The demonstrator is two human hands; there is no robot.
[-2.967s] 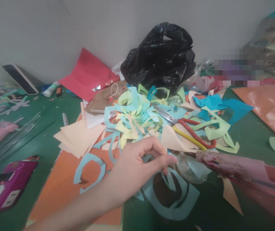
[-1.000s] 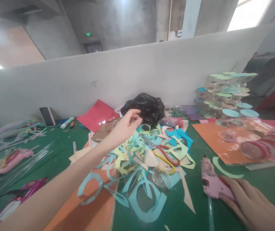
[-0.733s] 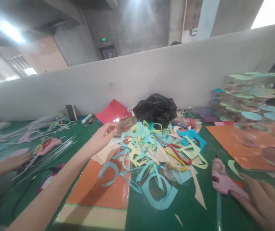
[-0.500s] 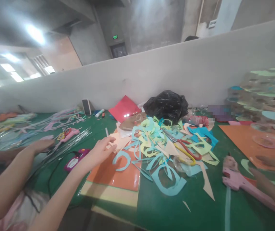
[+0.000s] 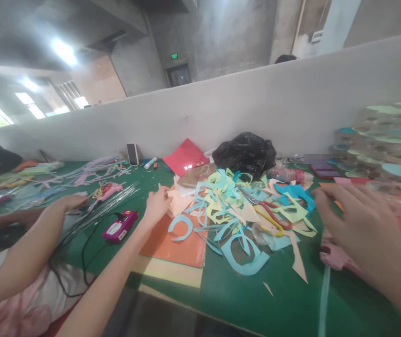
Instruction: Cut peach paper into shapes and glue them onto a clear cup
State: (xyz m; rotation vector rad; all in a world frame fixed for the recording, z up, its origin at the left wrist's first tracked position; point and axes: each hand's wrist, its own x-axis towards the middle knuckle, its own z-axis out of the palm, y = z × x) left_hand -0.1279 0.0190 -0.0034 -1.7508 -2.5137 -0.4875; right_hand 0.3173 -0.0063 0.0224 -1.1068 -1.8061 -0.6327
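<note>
My left hand [image 5: 159, 204] reaches over the orange sheets in the middle of the table. Its fingers are closed around a thin whitish stick [image 5: 159, 186], of which only the tip shows. My right hand [image 5: 365, 220] is above a pink glue gun [image 5: 334, 257], its fingers curved with a gap between them and nothing visible in it. The gun lies on the table with a pale stick [image 5: 324, 299] trailing from it. Between my hands sits a heap of paper offcuts [image 5: 221, 196], with red-and-yellow-handled scissors [image 5: 274, 222] in it. An orange sheet [image 5: 172, 248] is under the cut blue ring.
A co-worker's arm [image 5: 42, 234] reaches in from the left, beside a magenta device [image 5: 120, 226] with a cable. Along the wall are a phone [image 5: 132, 154], a red sheet [image 5: 187, 157] and a black bag [image 5: 244, 152]. Stacked paper-topped cups [image 5: 390, 135] stand right.
My right hand has risen and moved left over the glue gun. My left fingers, spread before, have drawn together around the stick. The view has shifted slightly.
</note>
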